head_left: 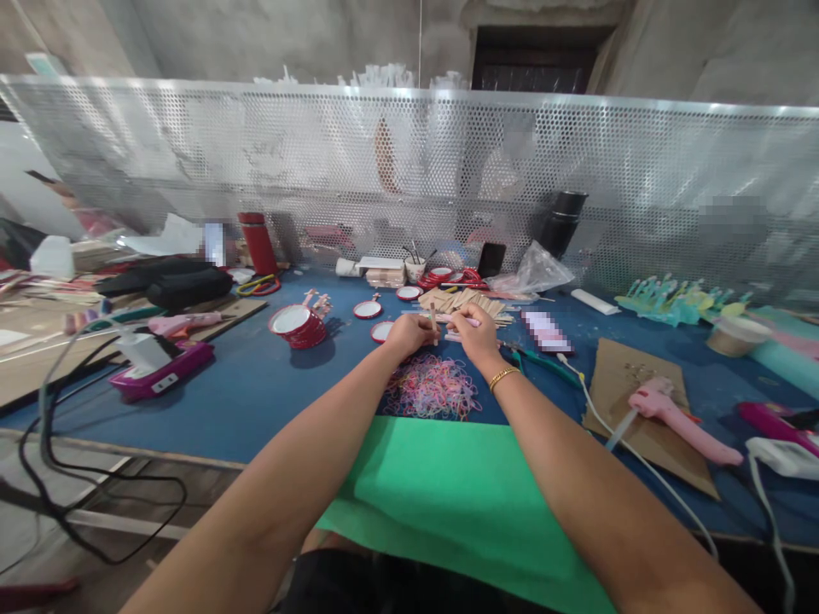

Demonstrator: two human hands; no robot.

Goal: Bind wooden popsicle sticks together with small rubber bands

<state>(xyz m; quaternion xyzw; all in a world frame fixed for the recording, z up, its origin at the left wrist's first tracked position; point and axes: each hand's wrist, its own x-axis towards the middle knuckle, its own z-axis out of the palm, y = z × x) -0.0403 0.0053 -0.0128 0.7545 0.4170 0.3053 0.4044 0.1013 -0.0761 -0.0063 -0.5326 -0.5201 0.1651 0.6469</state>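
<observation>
My left hand (409,334) is closed, its fingertips pinching a small wooden stick (433,314) that stands upright. Close beside it, my right hand (474,334) is curled around a thin pale pink pen-like tool (472,322); its exact kind is too small to make out. Just below both hands lies a loose heap of small coloured rubber bands (435,389). Behind the hands, flat wooden sticks (477,300) are spread in a pile. Small red-rimmed white discs (367,309) lie to the left, along with a stack of red-rimmed drums (298,327).
Green cloth (441,486) covers the table's front edge. On the right, a pink glue gun (684,418) rests on cardboard (614,367), near a phone (546,331) and green-handled pliers (547,365). A purple power strip (163,375) with cables stands left. Perforated metal panel (320,170) closes the back.
</observation>
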